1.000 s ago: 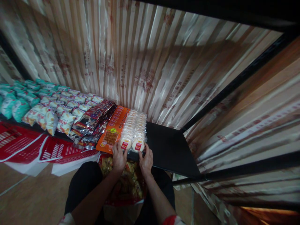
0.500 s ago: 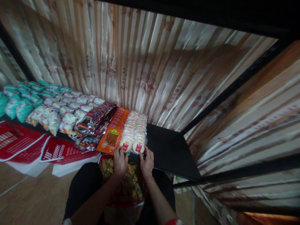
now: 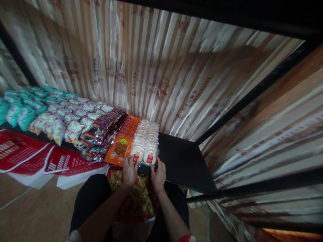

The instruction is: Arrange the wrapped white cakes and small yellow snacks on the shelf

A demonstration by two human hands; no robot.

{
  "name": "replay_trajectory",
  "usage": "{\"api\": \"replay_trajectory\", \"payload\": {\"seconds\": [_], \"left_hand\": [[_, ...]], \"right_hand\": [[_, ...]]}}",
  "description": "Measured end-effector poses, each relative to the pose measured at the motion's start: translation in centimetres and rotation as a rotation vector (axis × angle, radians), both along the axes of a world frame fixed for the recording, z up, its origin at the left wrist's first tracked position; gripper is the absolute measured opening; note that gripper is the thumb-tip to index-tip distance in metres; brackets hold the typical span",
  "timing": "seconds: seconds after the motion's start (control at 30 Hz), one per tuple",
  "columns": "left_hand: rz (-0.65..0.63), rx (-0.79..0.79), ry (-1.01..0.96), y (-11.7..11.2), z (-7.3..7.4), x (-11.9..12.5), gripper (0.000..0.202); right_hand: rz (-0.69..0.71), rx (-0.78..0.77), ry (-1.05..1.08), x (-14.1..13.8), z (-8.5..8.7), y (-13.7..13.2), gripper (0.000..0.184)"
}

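Two rows of white round rice crackers in clear wrappers (image 3: 145, 136) stand on the black shelf, running from its back toward its front edge. At the front of the left row, my left hand (image 3: 130, 171) has its fingertips closed against a cracker pack with a red label. My right hand (image 3: 158, 173) grips the front pack of the right row, thumb at its face and fingers round its right corner. An orange bag of stick snacks (image 3: 121, 144) lies flat against the left row. Between my knees, a red basket holds gold-wrapped snacks (image 3: 145, 198).
Dark snack packets (image 3: 103, 129), white snack bags (image 3: 73, 131) and teal bags (image 3: 26, 117) line the shelf leftward. Red baskets (image 3: 63, 161) stand below it. To the right are bare black shelf board (image 3: 183, 159) and a slanting black post (image 3: 242, 90); pleated printed sheeting (image 3: 156, 67) hangs behind.
Very little differs. Both hands stay at the front cracker packs, whose labels sit almost unchanged. The view has shifted slightly.
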State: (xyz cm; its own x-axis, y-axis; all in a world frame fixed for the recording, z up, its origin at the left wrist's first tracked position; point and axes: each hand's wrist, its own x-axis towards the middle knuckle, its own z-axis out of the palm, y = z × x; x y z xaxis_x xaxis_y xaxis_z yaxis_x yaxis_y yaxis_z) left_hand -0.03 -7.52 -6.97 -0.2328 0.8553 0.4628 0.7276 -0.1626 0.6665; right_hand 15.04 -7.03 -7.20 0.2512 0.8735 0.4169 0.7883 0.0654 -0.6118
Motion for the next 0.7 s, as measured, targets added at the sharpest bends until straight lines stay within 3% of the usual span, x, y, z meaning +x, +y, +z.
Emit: {"api": "replay_trajectory", "payload": {"seconds": [0.2,0.7], "left_hand": [[0.013,0.005,0.042,0.71,-0.34,-0.03,0.015],[0.008,-0.006,0.096,0.30,-0.21,0.04,0.017]], "right_hand": [[-0.015,-0.017,-0.004,-0.10,0.10,0.09,0.044],[-0.017,-0.001,-0.017,-0.26,0.32,-0.08,0.046]]}}
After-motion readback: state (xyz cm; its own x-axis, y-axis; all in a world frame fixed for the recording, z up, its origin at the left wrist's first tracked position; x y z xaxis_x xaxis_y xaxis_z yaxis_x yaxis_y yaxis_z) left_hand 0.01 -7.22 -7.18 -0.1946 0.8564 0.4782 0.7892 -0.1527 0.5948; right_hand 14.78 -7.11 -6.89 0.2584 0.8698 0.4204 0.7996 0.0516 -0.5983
